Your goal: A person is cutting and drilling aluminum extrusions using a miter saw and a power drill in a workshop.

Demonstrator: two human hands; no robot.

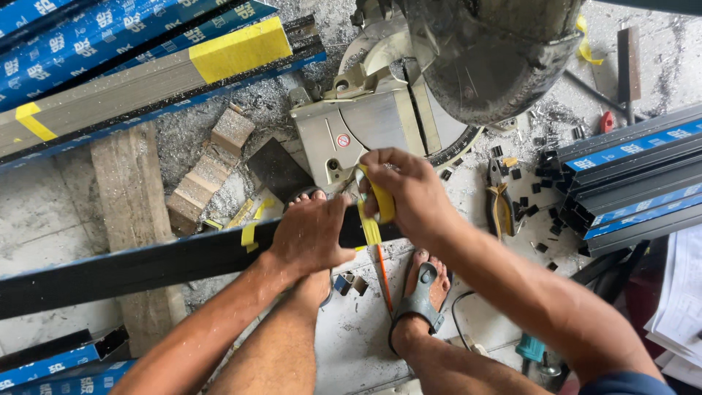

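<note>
— Floor? 
— Pale concrete (44, 219), dusted grey with metal shavings (175, 132), thickest toward the saw.

— Saw? 
— Chop saw (380, 117) at top centre, grey base and round blade guard, set low on the floor.

— Left hand? 
— Left hand (311, 234) laid palm-down on a long dark bar (131, 267), fingers close together and pressed flat against its top. Bar lying across from the left edge toward the middle, near the saw's base, a scrap of yellow tape (248, 235) stuck on it just left of the hand.

— Right hand? 
— Right hand (409, 194) curled around a yellow tape measure (382, 199), fingers wrapped and pinching its case, yellow blade hanging down over the end of the bar. Thin orange pencil (384, 274) beside the blade; held or lying on the floor, cannot tell.

— Around the feet? 
— Grey sandal (420, 300) on the right foot, bare toes of the other foot just behind the bar. Small metal offcuts (351, 284) between the feet.

— Left side? 
— Stack of bars in blue wrap (88, 36) at top left, one grey with a yellow band. Wooden plank (131, 197) lying flat, a few wooden blocks (212, 164) near it. More blue-wrapped pieces at bottom left.

— Right side? 
— Pliers with yellow grips (499, 201), scattered black clips (534, 190), another pile of dark bars with blue strips (629, 183). White papers (684, 300) at the far edge, a teal-handled tool (530, 350) near the bottom.
</note>
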